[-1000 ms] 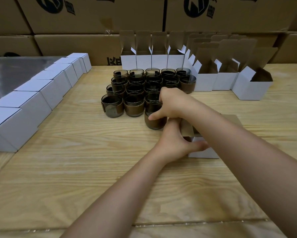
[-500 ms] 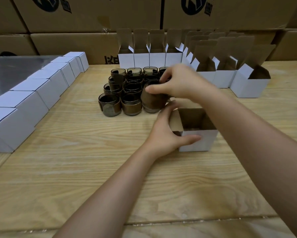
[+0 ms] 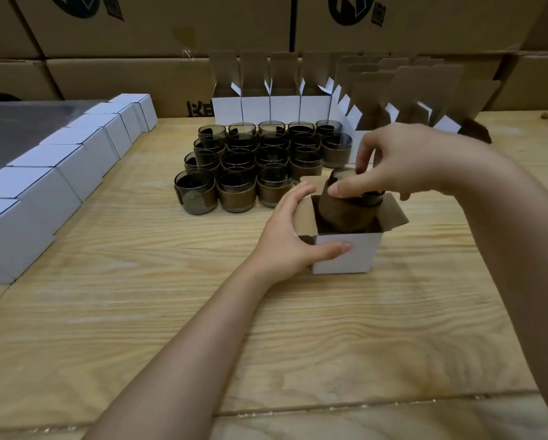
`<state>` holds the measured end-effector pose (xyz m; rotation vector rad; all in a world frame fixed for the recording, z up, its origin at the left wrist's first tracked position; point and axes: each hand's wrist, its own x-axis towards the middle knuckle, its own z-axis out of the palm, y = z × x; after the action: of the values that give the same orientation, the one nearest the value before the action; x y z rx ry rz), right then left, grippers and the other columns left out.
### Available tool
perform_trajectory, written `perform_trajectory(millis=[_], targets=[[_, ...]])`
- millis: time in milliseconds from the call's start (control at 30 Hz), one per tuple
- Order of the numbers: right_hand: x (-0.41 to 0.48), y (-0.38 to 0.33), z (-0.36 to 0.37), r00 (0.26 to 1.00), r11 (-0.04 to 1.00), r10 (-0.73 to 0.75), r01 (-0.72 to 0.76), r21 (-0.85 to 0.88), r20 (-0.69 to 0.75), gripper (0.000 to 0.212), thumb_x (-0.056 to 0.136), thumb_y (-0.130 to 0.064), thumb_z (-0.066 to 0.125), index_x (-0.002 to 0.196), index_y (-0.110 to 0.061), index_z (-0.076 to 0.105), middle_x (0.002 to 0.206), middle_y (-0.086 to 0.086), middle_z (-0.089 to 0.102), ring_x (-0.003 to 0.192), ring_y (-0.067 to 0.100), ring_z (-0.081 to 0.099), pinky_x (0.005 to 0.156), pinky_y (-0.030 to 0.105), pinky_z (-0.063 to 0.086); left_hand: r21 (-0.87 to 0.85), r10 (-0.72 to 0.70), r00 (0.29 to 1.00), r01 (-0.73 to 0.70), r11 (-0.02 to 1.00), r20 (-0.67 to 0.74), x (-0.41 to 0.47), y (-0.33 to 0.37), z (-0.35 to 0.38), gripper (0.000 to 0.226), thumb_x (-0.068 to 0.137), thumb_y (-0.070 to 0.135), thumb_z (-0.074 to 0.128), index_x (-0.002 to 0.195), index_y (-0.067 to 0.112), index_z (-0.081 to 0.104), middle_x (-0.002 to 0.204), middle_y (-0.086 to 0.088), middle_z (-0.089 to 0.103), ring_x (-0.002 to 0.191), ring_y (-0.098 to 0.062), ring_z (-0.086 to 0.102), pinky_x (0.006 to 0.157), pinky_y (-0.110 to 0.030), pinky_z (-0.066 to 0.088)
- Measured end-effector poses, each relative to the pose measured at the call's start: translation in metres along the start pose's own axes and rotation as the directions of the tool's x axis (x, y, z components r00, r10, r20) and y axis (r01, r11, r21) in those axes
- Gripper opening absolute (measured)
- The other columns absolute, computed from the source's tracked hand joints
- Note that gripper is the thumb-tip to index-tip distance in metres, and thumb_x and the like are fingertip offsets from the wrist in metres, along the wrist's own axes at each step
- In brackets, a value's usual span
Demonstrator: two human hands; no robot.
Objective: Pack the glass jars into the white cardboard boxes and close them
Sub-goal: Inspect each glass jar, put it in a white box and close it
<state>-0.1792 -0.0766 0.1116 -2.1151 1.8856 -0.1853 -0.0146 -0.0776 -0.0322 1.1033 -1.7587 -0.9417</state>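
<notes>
A small white cardboard box with a brown inside (image 3: 345, 257) stands open-topped on the pale wooden bench (image 3: 139, 312), a little toward two o'clock from the middle of the view; the left hand (image 3: 285, 231) steadies it from its nine o'clock side, its grip closed round the near left corner, thumb flat on the white front wall and fingers curled over the left flap; the right hand (image 3: 405, 163) reaches in from three o'clock, its grip pinching the top of a smoky glass jar banded in brown paper (image 3: 342, 214); that jar sits tilted, its lower part down inside the box and its upper part above the rim; which end is uppermost I cannot tell; at eleven o'clock of the box a block of the same banded jars (image 3: 250, 160) stands upright in close rows; beyond them, at twelve o'clock, a line of open white boxes with raised lids (image 3: 272, 104) backs against stacked brown cartons (image 3: 133, 77); a row of closed white boxes (image 3: 60, 173) runs along the bench at nine to ten o'clock.
</notes>
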Motion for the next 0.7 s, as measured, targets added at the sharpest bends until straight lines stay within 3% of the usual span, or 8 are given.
perform_trajectory(millis=[100,267,500,600,700], targets=[[0.002,0.001,0.011,1.0,0.996,0.025,-0.025,-0.085,-0.007,0.07,0.047,-0.077,0.059,0.087,-0.02,0.061,0.078,0.0,0.063,0.063,0.012,0.059,0.045,0.023,0.038,0.009,0.003,1.0,-0.003,1.0,-0.009,-0.001,0.002,0.0,0.097,0.06,0.031,0.092,0.143,0.027,0.041,0.153,0.014,0.031,0.138,0.001,0.03,0.112,-0.02,0.028],[0.009,-0.003,0.038,0.999,0.983,0.043,-0.036,-0.18,0.033,0.053,0.066,-0.066,0.07,0.082,-0.017,0.059,0.073,-0.001,0.06,0.063,0.011,0.056,0.045,0.023,0.036,0.01,-0.006,1.0,0.006,1.0,-0.009,-0.002,0.006,0.0,0.096,0.062,0.027,0.091,0.143,0.027,0.04,0.152,0.015,0.031,0.136,0.001,0.032,0.113,-0.025,0.031],[0.011,-0.016,0.042,0.997,0.928,0.078,-0.063,-0.368,0.026,0.057,0.065,-0.069,0.07,0.066,-0.02,0.041,0.075,0.002,0.045,0.089,0.023,0.04,0.07,0.033,0.04,0.03,-0.002,1.0,0.003,1.0,-0.02,-0.001,0.005,0.001,0.097,0.062,0.026,0.091,0.144,0.025,0.039,0.154,0.013,0.029,0.136,0.003,0.03,0.107,-0.012,0.026],[0.008,-0.017,0.04,0.993,0.948,0.108,-0.085,-0.308,0.056,0.058,0.064,-0.065,0.074,0.076,-0.014,0.049,0.074,0.002,0.051,0.077,0.02,0.05,0.062,0.03,0.044,0.028,-0.003,1.0,0.003,1.0,-0.012,-0.001,0.005,0.001,0.098,0.062,0.028,0.091,0.144,0.025,0.038,0.153,0.014,0.03,0.136,0.002,0.031,0.107,-0.015,0.027],[0.002,-0.008,0.033,0.986,0.983,0.132,-0.117,-0.138,0.098,0.064,0.063,-0.065,0.074,0.095,-0.011,0.061,0.081,0.002,0.062,0.07,0.016,0.058,0.052,0.026,0.043,0.015,-0.007,1.0,0.007,1.0,-0.012,-0.002,0.005,0.001,0.098,0.061,0.028,0.091,0.144,0.026,0.038,0.153,0.014,0.03,0.136,0.001,0.031,0.11,-0.02,0.029]])
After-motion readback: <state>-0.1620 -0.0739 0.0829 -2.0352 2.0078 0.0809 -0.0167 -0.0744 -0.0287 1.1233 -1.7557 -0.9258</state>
